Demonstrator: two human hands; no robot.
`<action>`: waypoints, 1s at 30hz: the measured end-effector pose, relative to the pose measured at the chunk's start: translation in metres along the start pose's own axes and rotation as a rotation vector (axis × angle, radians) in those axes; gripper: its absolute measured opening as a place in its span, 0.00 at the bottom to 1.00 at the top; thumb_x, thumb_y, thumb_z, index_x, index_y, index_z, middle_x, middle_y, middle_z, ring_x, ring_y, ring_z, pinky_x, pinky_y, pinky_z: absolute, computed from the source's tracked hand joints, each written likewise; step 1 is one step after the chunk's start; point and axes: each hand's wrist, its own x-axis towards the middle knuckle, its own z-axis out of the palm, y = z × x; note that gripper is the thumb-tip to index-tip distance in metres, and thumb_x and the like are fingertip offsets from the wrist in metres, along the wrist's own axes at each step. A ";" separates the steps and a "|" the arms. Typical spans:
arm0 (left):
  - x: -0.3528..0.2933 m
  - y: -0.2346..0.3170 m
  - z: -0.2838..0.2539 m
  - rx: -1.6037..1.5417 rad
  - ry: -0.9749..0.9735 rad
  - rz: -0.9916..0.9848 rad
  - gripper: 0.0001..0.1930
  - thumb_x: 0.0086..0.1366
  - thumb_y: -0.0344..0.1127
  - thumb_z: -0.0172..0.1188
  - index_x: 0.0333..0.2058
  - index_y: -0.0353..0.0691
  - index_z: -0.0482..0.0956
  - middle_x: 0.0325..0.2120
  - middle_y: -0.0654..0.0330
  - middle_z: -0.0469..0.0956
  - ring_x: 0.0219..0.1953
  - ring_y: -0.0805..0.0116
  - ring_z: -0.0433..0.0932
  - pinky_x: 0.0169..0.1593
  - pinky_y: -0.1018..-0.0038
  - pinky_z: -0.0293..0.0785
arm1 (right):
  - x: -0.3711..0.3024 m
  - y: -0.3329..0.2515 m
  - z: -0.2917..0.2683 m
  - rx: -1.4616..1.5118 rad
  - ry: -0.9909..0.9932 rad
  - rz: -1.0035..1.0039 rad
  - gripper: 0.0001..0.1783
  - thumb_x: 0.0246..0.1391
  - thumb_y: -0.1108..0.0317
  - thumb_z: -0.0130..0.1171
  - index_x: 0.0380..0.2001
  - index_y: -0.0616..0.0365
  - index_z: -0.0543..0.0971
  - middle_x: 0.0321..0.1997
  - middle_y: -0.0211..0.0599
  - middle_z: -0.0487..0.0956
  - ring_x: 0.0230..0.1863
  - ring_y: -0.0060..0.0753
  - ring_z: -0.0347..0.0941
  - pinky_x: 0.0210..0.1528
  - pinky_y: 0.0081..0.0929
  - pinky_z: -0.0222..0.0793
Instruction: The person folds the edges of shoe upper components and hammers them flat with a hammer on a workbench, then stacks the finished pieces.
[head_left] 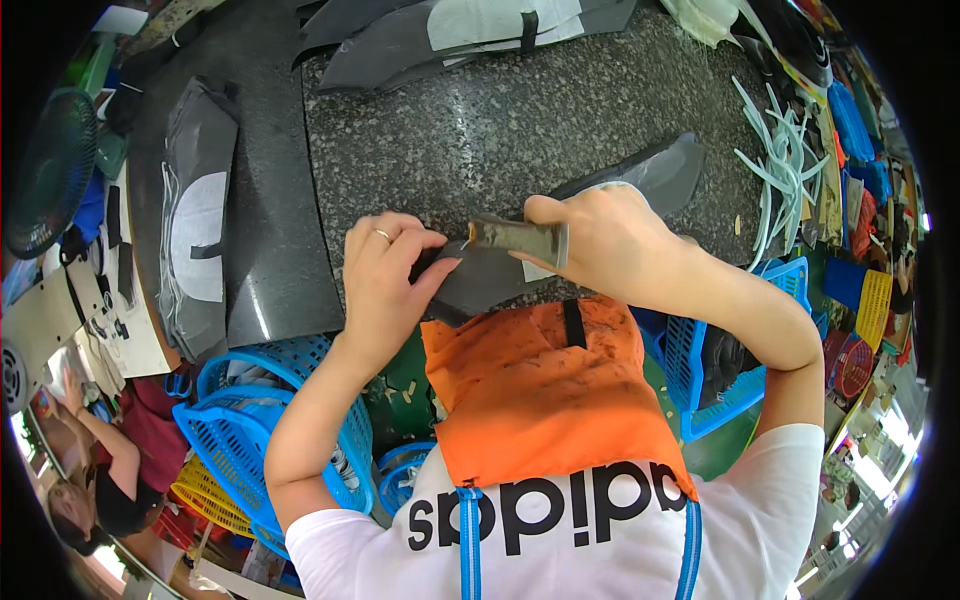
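My left hand (383, 275), with a ring on one finger, pinches the edge of a dark grey flat shoe-upper-like piece (482, 287) at the near edge of the speckled stone tabletop (400, 140). My right hand (625, 240) is closed round a hammer whose worn metal head (518, 240) is over the piece, close to the left fingertips. The hammer's handle is hidden in the fist. Beyond the right wrist lies another dark grey piece (672, 175), partly covered by the hand.
Dark grey pieces with pale patches (505, 22) lie at the far edge; a similar stack (200, 225) is on the left. Pale blue strips (785, 155) lie at the right. Blue baskets (235, 430) stand below, left and right. An orange apron (560, 400) touches the table edge. Another person (125, 465) is at far left.
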 end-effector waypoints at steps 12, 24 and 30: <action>-0.013 0.015 0.005 0.294 0.009 0.285 0.11 0.49 0.26 0.66 0.33 0.33 0.79 0.33 0.56 0.75 0.35 0.59 0.76 0.37 0.67 0.74 | 0.007 -0.005 0.010 0.073 0.017 -0.058 0.17 0.58 0.56 0.58 0.27 0.59 0.72 0.15 0.45 0.75 0.19 0.54 0.75 0.23 0.45 0.71; 0.062 0.081 0.061 0.038 -0.089 0.088 0.37 0.43 0.41 0.74 0.55 0.46 0.74 0.52 0.46 0.68 0.54 0.45 0.69 0.63 0.45 0.56 | -0.057 0.012 -0.021 0.617 0.760 0.246 0.13 0.54 0.73 0.64 0.43 0.63 0.78 0.30 0.36 0.79 0.29 0.22 0.75 0.34 0.22 0.72; 0.158 0.042 0.045 0.600 0.629 0.267 0.31 0.48 0.40 0.68 0.55 0.60 0.77 0.59 0.55 0.68 0.60 0.47 0.66 0.62 0.39 0.52 | -0.065 0.032 -0.010 0.816 0.952 0.138 0.10 0.58 0.72 0.60 0.43 0.64 0.77 0.30 0.33 0.79 0.27 0.17 0.72 0.31 0.19 0.70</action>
